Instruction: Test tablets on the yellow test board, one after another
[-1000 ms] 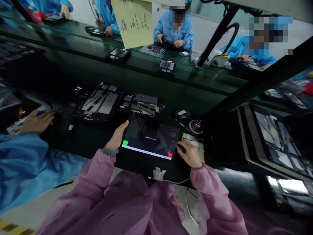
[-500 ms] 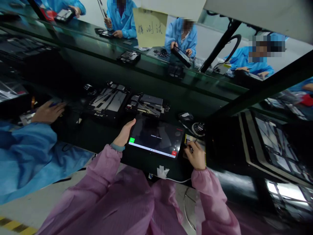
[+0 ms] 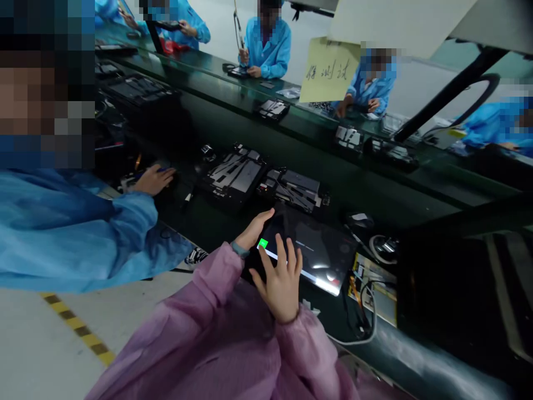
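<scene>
A tablet with a dark lit screen lies in front of me, with a green square at its lower left and a white bar along the near edge. My left hand grips its left edge, the thumb along the corner and the other fingers mostly hidden. Over the lower left part of the screen, my right hand is open with fingers spread and holds nothing. The index finger is close to the green square; I cannot tell if it touches. Right of the tablet is a yellow-edged board with cables.
Two opened tablet units lie behind the tablet. A coiled white cable sits at right, near a dark case. On my left, a co-worker's hand rests on the bench. A shelf runs across behind.
My right hand has left the board and cables at the right and come over the tablet's lower left, fingers spread. My left hand stays at the tablet's edge. The view has swung left.
</scene>
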The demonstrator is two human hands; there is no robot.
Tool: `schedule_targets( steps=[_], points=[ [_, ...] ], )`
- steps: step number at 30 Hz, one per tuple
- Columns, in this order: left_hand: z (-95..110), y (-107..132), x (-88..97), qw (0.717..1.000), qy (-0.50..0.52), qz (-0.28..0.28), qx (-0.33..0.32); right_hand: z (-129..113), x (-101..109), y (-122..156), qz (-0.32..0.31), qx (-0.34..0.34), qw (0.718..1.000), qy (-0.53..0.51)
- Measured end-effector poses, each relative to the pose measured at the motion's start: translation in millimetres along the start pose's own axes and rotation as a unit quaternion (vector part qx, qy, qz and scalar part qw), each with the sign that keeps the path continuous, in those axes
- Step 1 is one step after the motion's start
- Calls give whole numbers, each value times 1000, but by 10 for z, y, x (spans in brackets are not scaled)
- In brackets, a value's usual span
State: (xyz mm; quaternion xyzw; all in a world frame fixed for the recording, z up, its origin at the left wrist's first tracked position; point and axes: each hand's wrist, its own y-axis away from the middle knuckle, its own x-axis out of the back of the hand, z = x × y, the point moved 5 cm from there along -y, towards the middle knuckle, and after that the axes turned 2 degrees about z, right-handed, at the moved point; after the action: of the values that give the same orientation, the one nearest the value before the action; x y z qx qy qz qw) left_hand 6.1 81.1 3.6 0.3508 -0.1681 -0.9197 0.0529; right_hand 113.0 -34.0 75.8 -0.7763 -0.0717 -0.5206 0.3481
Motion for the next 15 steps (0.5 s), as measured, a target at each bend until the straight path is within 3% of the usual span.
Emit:
schedule_targets(
  steps=[3, 7, 15],
  points=[
    [8, -8, -29, 1000, 10, -17, -1, 3, -100, -53, 17, -5, 1000, -2],
    [-15, -18, -41, 999, 25, -12, 35, 124, 67, 82, 39, -17, 999, -29],
    [-25, 12, 23, 998, 15, 37, 40, 488, 201, 909, 46, -112, 991, -65]
  ],
)
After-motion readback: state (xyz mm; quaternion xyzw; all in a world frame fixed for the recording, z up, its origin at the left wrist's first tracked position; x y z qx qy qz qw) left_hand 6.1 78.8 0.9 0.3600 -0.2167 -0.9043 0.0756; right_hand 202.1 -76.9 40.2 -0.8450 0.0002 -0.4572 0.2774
